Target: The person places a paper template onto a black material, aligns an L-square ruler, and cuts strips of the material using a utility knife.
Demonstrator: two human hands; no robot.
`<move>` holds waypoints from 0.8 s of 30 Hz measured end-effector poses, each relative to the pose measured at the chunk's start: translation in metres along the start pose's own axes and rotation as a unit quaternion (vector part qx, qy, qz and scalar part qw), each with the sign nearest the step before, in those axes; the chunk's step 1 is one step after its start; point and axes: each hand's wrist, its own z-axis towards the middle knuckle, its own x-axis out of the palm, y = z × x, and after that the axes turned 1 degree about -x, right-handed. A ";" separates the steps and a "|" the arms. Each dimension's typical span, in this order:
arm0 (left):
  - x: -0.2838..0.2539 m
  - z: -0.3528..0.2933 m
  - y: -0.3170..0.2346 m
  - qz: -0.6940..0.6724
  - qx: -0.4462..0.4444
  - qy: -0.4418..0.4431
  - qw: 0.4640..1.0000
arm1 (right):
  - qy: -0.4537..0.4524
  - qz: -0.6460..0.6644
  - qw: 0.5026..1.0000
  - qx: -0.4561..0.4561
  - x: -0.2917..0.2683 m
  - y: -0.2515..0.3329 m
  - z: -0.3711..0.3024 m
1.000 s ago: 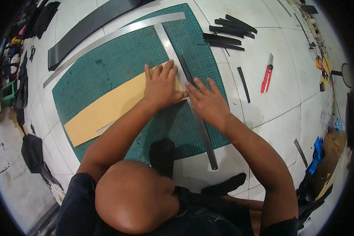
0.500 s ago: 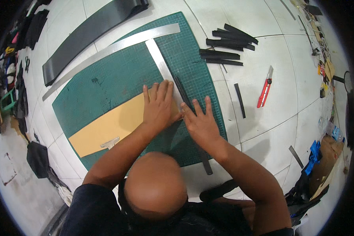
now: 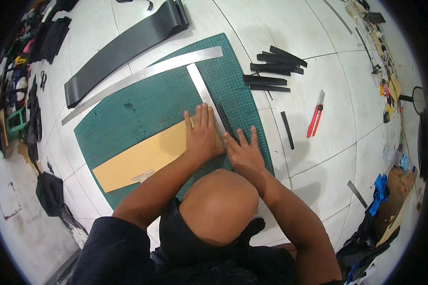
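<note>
Flat on the short metal ruler [image 3: 198,85] and the edge of a tan sheet [image 3: 138,154] lies my left hand [image 3: 202,135], its fingers stretched out. My right hand [image 3: 246,152] is spread just right of it, with fingers reaching toward the ruler's near end and thin black strips [image 3: 225,118]. The two thumbs are close together by the ruler. Under everything is a green cutting mat [image 3: 123,123]. A small pale piece [image 3: 143,176] rests at the sheet's near edge, partly behind my left forearm. The mat's near part is hidden.
A long metal ruler [image 3: 142,73] crosses the mat's far side, beside a folded black sheet [image 3: 119,52]. To the right lie several black strips [image 3: 273,64], a single strip [image 3: 287,130] and a red utility knife [image 3: 316,116] with its blade out. Clutter lines both walls.
The whole view has shifted, so the mat sits slightly lower and farther right. Both hands keep about the same place on the ruler and strips.
</note>
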 end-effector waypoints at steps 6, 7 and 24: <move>-0.011 0.001 -0.002 0.069 0.002 0.040 0.997 | -0.031 -0.058 0.998 -0.023 0.012 -0.001 0.003; -0.011 0.002 -0.004 0.074 0.004 0.052 0.996 | -0.028 -0.060 0.998 -0.018 0.011 -0.002 0.002; -0.016 0.003 -0.013 0.093 -0.047 0.089 0.991 | -0.027 0.021 0.999 -0.013 -0.009 -0.014 -0.003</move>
